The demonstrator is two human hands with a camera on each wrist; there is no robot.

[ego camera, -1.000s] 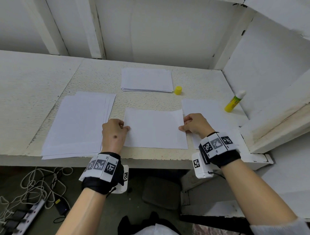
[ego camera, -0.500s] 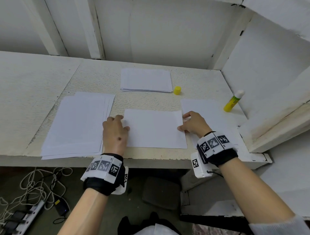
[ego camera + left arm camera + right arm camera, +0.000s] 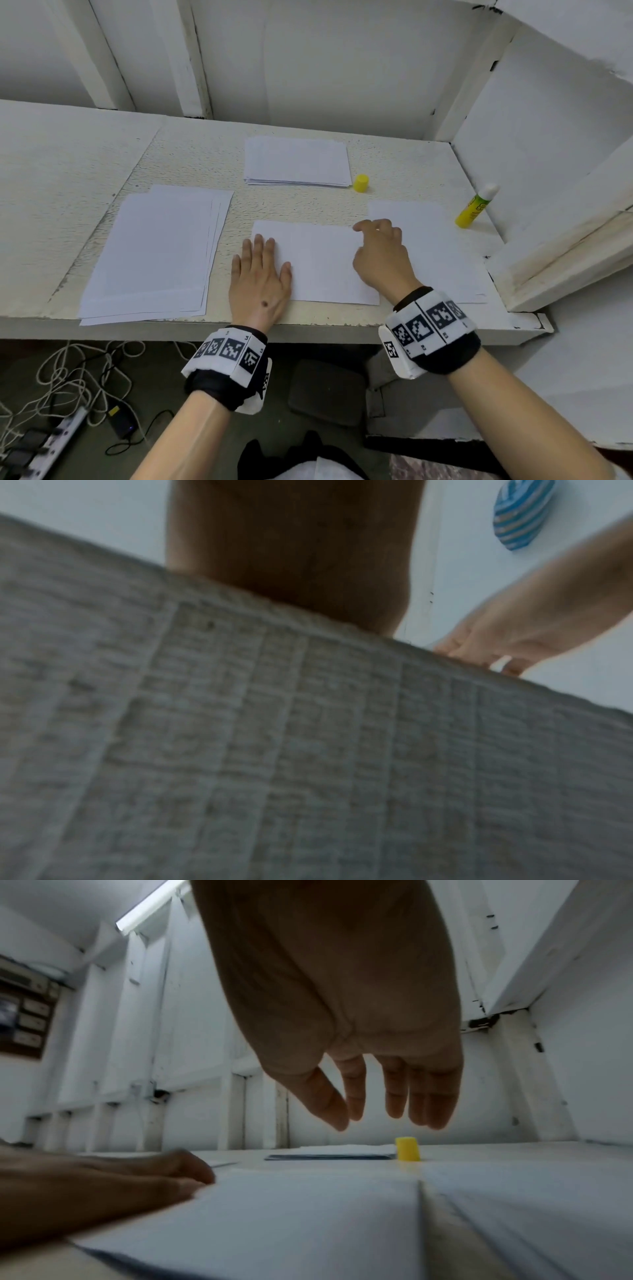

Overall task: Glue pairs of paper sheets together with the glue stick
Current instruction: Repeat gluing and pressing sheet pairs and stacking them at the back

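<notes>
The left hand (image 3: 260,274) lay flat, fingers straight, pressing the middle sheet (image 3: 318,263) onto the bench (image 3: 68,178). The right hand (image 3: 380,257) hovered above it, fingers loose, holding nothing. Pressing the pair seemed under way; next probably called for reaching the uncapped glue stick (image 3: 474,207) far right.

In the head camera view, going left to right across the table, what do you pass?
Left paper stack → left hand → middle sheet → right hand → right sheet → glue stick.

Black wristbands (image 3: 442,337), checkered white tags
</notes>
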